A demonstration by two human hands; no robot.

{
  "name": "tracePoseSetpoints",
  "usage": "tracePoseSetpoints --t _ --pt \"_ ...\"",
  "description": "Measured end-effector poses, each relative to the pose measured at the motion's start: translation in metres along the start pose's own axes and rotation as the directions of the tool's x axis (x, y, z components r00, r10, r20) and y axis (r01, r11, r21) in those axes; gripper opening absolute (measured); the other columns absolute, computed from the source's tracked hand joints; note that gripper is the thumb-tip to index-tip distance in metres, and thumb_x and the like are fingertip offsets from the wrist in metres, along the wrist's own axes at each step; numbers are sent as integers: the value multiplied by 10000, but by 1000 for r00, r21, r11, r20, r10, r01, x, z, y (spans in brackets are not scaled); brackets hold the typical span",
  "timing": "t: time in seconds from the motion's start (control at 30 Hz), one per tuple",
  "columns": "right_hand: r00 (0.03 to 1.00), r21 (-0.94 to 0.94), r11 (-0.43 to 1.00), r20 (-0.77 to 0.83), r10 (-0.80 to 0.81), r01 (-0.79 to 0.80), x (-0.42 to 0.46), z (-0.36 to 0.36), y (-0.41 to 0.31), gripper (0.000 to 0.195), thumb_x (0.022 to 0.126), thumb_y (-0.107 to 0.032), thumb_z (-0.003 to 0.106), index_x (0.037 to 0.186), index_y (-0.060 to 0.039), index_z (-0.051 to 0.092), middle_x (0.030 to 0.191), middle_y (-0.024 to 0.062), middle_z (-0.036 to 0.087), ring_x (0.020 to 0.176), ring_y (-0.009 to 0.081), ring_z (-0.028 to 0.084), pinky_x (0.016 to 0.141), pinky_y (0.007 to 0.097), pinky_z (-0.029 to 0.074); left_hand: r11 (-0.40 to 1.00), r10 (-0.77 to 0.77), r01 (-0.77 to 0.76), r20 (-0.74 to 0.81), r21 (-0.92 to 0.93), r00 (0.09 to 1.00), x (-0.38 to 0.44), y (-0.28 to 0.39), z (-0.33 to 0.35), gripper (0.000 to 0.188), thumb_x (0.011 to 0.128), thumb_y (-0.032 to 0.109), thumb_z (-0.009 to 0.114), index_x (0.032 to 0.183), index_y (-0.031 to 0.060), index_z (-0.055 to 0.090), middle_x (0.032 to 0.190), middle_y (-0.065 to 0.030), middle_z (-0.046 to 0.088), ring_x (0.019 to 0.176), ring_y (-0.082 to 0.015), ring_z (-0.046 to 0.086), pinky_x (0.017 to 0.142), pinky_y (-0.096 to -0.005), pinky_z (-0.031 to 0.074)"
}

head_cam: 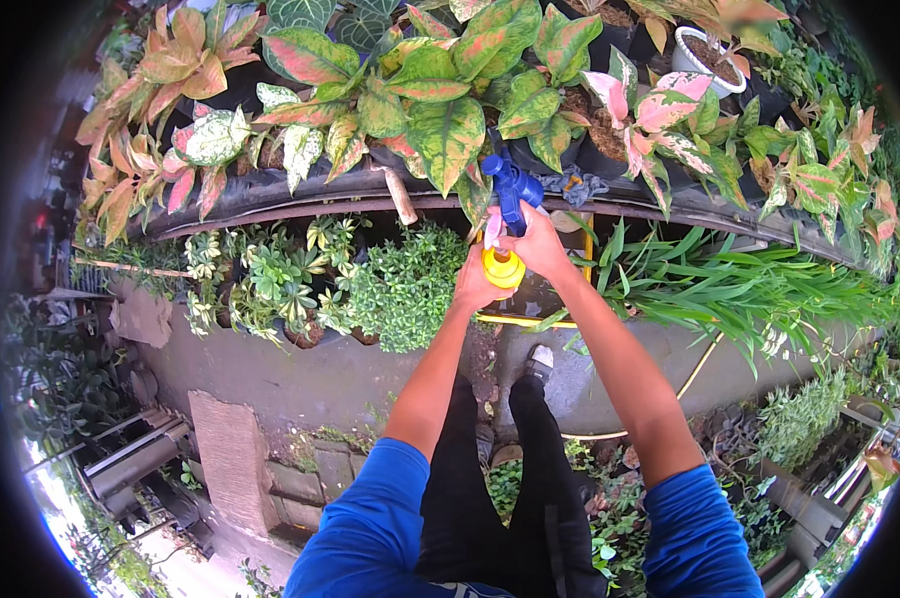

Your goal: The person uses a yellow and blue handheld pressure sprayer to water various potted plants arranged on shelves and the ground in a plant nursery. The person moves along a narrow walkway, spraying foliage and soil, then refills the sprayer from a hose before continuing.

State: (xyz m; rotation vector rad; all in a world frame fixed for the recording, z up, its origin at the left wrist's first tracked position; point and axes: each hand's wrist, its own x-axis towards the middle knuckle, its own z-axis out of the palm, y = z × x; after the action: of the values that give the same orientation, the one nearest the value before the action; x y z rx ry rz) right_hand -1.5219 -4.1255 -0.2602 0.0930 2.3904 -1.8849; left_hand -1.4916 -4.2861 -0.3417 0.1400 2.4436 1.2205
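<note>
A yellow bottle [504, 278] with a round open mouth sits in my left hand [472, 275], its mouth tilted up toward me. My right hand [538, 243] grips a blue sprayer head [516, 187] with a nozzle and handle, just beyond the bottle's mouth. The head looks separate from the bottle. A small pink piece [492, 229] shows between the two hands; what it is cannot be made out. Both hands are close together, below the front edge of a raised plant bench [330, 200].
Potted aglaonemas [390, 90] crowd the bench, beside a white pot [708, 61]. A wooden handle [400, 196] juts over its edge; a grey rag [581, 187] lies there. Below are leafy shrubs [412, 288], strap-leaved plants [719, 280], and a yellow-edged water basin [528, 320]. A hose [700, 366] crosses the path.
</note>
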Motion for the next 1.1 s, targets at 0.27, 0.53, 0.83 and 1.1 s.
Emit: tracePoseSetpoints --t 0.27,0.53,0.83,1.1 --pt "999 -136 991 54 -2 10 9 2 12 514 676 -71 813 1154 -70 624 1034 65 691 965 195 637 888 339 482 998 47 -47 2 -44 999 3 -12 0 955 493 272 915 1287 52 431 1187 -163 595 1091 -343 605 929 -420 497" --pt "1000 -152 988 -19 11 -13 7 4 15 503 624 -164 848 1078 -108 640 946 107 705 908 313 667 812 386 500 999 13 -12 25 -45 1000 1 -5 -4 969 490 267 918 1301 63 427 1190 -150 592 1085 -344 606 930 -422 496" --pt "998 -222 974 -57 23 -35 5 9 11 448 623 -147 839 1033 -120 661 922 104 711 893 327 669 796 397 496 999 21 -20 16 -43 1000 4 -1 -3 983 488 254 922 1312 65 421 1186 -146 592 1086 -348 604 930 -428 496" --pt "995 -146 988 -89 37 -50 -1 12 12 422 629 -41 807 1026 -68 664 903 50 708 862 185 658 820 331 502 1000 -1 2 44 -15 999 0 5 -7 988 490 246 917 1325 76 417 1210 -143 583 1108 -345 599 932 -432 499"
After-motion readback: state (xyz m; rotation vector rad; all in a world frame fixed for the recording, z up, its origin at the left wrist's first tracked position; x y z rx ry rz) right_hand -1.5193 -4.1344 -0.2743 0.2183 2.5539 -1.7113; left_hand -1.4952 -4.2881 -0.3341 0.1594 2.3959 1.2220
